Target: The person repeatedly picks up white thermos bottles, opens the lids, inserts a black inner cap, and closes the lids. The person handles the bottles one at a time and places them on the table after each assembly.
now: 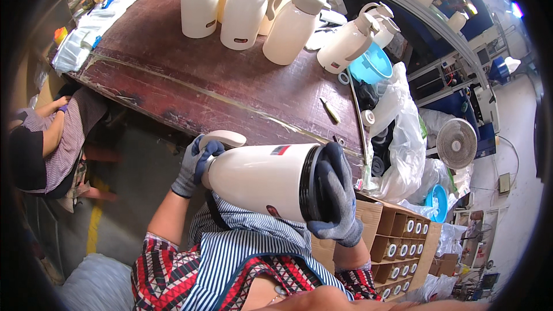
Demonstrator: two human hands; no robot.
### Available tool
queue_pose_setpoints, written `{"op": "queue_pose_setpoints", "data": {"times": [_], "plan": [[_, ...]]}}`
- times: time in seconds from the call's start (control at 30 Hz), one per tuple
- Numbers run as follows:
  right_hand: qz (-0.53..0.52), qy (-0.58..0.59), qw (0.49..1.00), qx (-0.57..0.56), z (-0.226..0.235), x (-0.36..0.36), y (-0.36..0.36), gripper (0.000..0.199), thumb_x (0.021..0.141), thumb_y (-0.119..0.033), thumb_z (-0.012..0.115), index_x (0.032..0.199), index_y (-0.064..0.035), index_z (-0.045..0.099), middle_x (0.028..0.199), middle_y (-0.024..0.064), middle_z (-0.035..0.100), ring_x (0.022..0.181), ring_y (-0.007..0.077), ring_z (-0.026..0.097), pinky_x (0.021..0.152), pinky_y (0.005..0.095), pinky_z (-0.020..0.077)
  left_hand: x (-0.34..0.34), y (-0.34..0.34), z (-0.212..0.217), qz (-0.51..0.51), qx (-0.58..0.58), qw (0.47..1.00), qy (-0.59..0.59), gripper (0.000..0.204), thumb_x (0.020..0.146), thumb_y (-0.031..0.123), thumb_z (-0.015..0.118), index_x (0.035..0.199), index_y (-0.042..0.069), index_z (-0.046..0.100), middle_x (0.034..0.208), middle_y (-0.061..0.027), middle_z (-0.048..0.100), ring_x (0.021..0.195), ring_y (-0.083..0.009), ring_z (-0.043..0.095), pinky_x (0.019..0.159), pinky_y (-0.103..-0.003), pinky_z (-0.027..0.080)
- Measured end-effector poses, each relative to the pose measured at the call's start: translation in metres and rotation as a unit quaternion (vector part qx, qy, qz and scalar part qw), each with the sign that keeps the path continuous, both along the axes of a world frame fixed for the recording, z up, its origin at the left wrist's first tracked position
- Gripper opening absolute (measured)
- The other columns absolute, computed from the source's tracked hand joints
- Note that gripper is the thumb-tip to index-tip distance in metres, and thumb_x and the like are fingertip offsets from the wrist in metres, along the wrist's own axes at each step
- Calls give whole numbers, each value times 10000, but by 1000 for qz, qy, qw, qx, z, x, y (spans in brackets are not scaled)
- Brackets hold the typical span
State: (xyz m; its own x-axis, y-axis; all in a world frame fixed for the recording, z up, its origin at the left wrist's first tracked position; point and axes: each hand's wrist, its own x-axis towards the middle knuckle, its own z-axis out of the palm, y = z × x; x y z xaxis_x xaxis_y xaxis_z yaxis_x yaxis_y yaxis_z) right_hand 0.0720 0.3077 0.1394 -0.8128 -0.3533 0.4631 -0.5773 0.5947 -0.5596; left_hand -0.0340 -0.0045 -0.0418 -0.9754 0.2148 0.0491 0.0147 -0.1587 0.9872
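Note:
A cream-white vacuum jug [253, 175] lies sideways in front of my body, its black base ring [307, 187] turned to the right. At its neck, my left hand [193, 167] in a grey and dark blue glove grips beside the pale handle [224, 137]. The gloved right hand [340, 201] is pressed round the black base, its fingers curled over the edge. A red and grey label shows on the upper side of the body, and a small dark oval badge on the lower side. The lid is largely hidden behind the left hand.
Several similar jugs [247, 14] stand along the table [190, 89]. A small tool [330, 110], a light blue basin [371, 64] and plastic bags [397, 132] lie to the right. A divided carton [383, 224] stands at my right. Another person [55, 138] sits at far left.

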Motion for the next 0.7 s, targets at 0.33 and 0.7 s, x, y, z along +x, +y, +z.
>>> {"op": "queue_pose_setpoints", "data": {"times": [0.33,0.7], "plan": [[7,-16,991,-130,-34,3,12,1079,846,-776,625,1609,-63,353,1682,302,171,1568,481,149,1252,572,122,-8,0,31,36,85,995,-30,239,976,249,695,973,16,641,973,-95,708,914,-210,694,847,-371,568],[-89,87,991,39,-29,9,37,1055,905,-848,415,1639,-100,294,1702,240,182,1558,471,187,1250,552,176,-3,0,79,92,-70,988,105,111,920,46,682,1016,-7,668,952,-61,665,886,-148,637,829,-297,511]]}}
